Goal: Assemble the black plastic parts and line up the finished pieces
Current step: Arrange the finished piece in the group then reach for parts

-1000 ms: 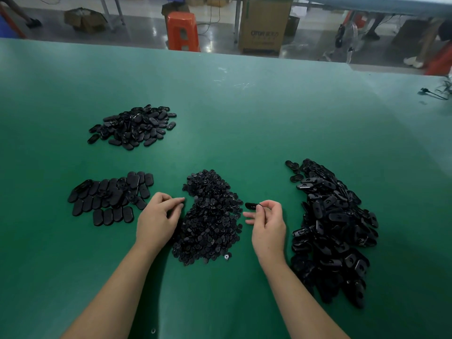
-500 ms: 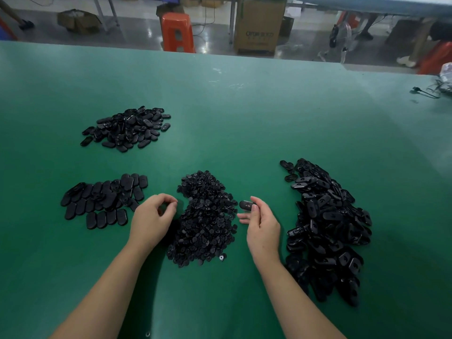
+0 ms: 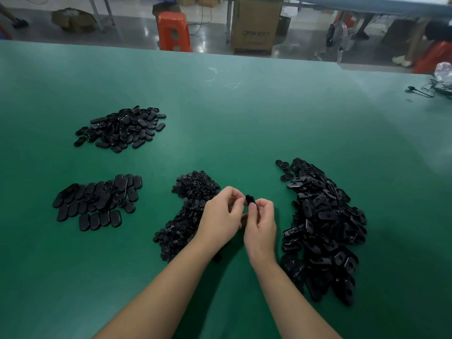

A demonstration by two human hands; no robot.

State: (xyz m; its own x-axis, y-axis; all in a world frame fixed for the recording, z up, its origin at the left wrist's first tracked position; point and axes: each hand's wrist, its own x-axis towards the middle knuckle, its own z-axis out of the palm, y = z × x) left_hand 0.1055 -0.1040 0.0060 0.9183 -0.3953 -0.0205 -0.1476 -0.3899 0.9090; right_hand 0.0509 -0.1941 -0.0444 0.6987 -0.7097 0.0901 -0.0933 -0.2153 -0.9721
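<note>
Above the green tabletop (image 3: 244, 113), both hands meet over black parts.
Right of them lies the big shell heap (image 3: 322, 228), left the small-part pile (image 3: 186, 216); right hand (image 3: 260, 226) and left hand (image 3: 221, 216) pinch one oval piece (image 3: 250, 199).

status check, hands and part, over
Right hand pinching oval shell. Left hand closed at it, contents hidden. Nothing in the way.

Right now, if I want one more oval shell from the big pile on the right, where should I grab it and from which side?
Probably take a loose oval shell at the pile's near-left edge, closest to the right hand. It lies fairly flat and apart from the tangle, so come from above and the left, pinching across its two long edges.
</note>
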